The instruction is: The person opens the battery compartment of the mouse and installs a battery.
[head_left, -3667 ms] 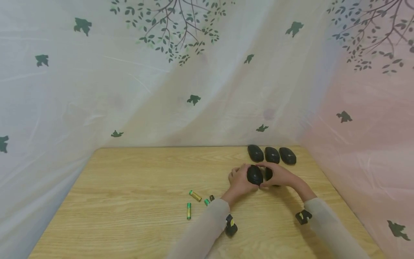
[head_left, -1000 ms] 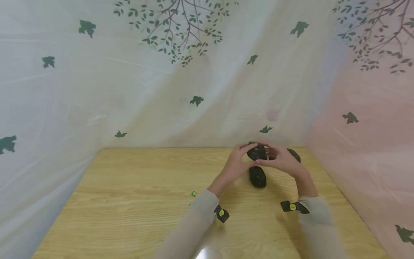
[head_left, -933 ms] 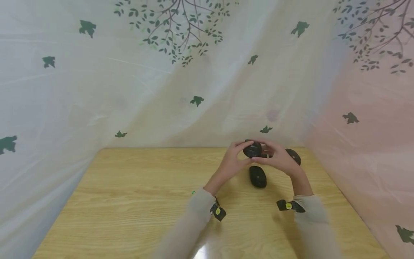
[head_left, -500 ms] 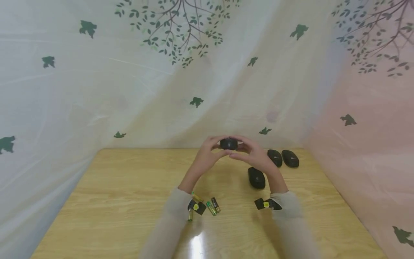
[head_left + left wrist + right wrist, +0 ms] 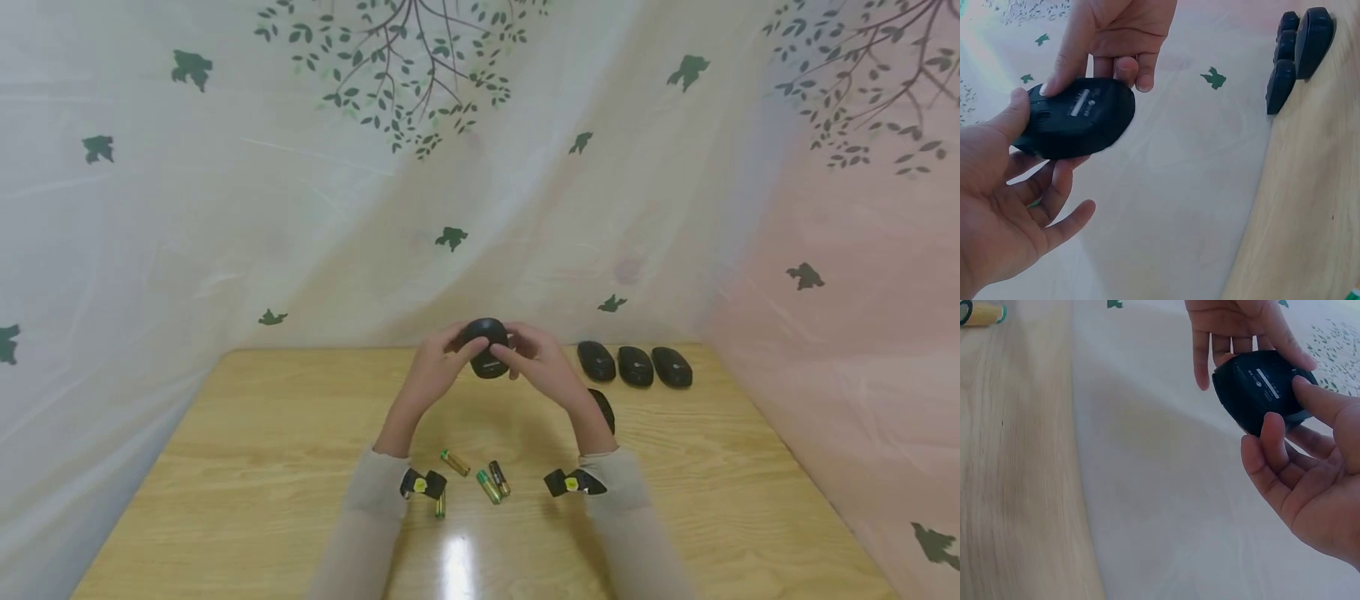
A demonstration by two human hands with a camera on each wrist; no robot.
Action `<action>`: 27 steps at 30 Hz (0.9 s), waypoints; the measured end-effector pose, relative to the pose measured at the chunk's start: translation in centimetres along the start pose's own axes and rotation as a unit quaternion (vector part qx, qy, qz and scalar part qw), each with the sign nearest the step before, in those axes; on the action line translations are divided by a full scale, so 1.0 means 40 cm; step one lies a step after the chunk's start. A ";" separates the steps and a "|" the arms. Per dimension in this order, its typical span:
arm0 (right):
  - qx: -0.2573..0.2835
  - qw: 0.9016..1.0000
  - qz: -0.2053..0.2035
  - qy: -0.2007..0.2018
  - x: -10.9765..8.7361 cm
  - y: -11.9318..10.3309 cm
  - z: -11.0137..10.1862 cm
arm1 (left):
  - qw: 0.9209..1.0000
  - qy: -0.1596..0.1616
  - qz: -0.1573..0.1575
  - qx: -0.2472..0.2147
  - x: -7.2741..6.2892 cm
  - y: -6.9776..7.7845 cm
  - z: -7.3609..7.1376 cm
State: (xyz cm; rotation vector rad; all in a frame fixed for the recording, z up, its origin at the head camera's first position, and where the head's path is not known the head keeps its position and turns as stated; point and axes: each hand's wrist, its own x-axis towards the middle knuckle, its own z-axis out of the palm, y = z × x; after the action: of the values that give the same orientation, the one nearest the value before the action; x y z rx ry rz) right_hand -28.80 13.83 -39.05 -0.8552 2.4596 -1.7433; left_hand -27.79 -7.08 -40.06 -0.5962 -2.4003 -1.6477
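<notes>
A black computer mouse [image 5: 489, 327] is raised above the back part of the table, its underside with a pale label turned toward me. My left hand [image 5: 431, 371] grips its left side, thumb on the underside and fingers behind. From the right, my right hand [image 5: 549, 368] pinches it the same way. Both thumbs press near one end of the mouse [image 5: 1094, 128] in the left wrist view. The label shows again on the mouse [image 5: 1250, 394] in the right wrist view. Whether its battery cover is on, I cannot tell.
Three black mice [image 5: 635, 367] stand in a row at the table's back right. Another mouse [image 5: 602, 410] is partly hidden behind my right forearm. Several AA-type batteries [image 5: 489, 487] lie between my forearms on the wooden table [image 5: 262, 467]. A patterned curtain [image 5: 360, 250] hangs behind.
Both hands have carried the mouse left from the back right to the middle. It has tilted, so its labelled underside now faces me. The batteries and back-row mice have come into fuller view.
</notes>
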 end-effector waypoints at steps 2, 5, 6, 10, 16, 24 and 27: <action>0.006 1.000 0.009 0.002 0.001 0.001 0.010 | 1.000 0.004 -0.001 -0.004 -0.001 -0.006 -0.001; 0.010 1.000 0.019 0.001 0.003 0.005 0.021 | 1.000 0.006 0.001 -0.012 0.000 -0.013 -0.001; 0.010 1.000 0.021 0.001 0.003 0.006 0.023 | 1.000 0.006 0.002 -0.014 -0.001 -0.014 -0.001; 0.017 1.000 0.025 0.003 0.005 0.011 0.025 | 1.000 0.000 0.012 -0.026 0.001 -0.019 -0.002; 0.033 0.999 0.015 0.003 0.005 0.020 0.026 | 0.997 -0.032 0.018 -0.063 0.002 -0.034 -0.009; 0.031 0.999 0.006 -0.011 0.008 0.030 0.040 | 0.995 -0.055 0.007 -0.082 -0.004 -0.048 -0.028; 0.035 0.999 0.010 -0.014 0.009 0.031 0.041 | 0.995 -0.058 0.007 -0.081 -0.005 -0.050 -0.032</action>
State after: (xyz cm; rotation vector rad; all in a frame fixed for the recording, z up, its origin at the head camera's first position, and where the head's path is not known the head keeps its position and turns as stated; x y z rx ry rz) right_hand -29.13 12.53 -40.67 -0.8403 2.3662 -1.7866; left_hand -28.55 -8.94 -41.36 -0.7523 -2.3488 -1.8643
